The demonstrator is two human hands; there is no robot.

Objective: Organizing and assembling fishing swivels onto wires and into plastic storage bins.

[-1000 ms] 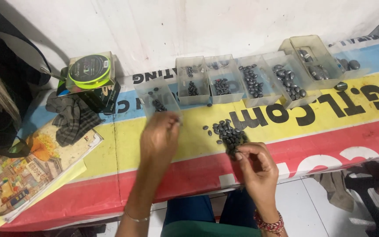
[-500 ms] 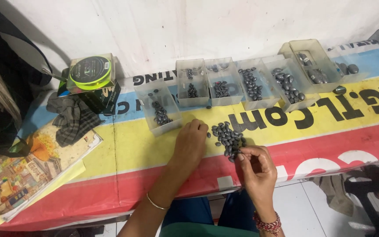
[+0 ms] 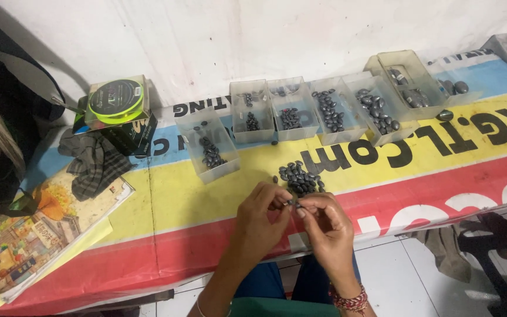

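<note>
Over the near edge of the desk [image 3: 165,205], both hands meet, fingertips pinched together on one small dark oval weight [image 3: 292,203]. Left hand [image 3: 260,218] comes in from the left, thumb and forefinger closed on the piece; right hand [image 3: 331,226] grips the same piece from the other side, so it sits between the two sets of fingers, held up close under the camera, probably to get a good look at it. Rest of each hand's fingers curled loosely, not holding anything else as far as I can tell.

Just beyond the hands, a loose pile of dark weights [image 3: 300,178] lies on the yellow stripe of the banner covering the desk, within easy reach. Farther back, a row of clear plastic boxes [image 3: 291,108] stands along the wall, each with similar dark pieces, which seem bigger toward the right. One more clear box [image 3: 209,147] sits apart, pulled forward and angled, close to the left hand's side. Far left: spool of green line [image 3: 115,100] in a clear case atop a dark carton, a checked cloth [image 3: 92,167], a picture book [image 3: 24,240]. Beaded bracelet [image 3: 350,300] on right wrist.
</note>
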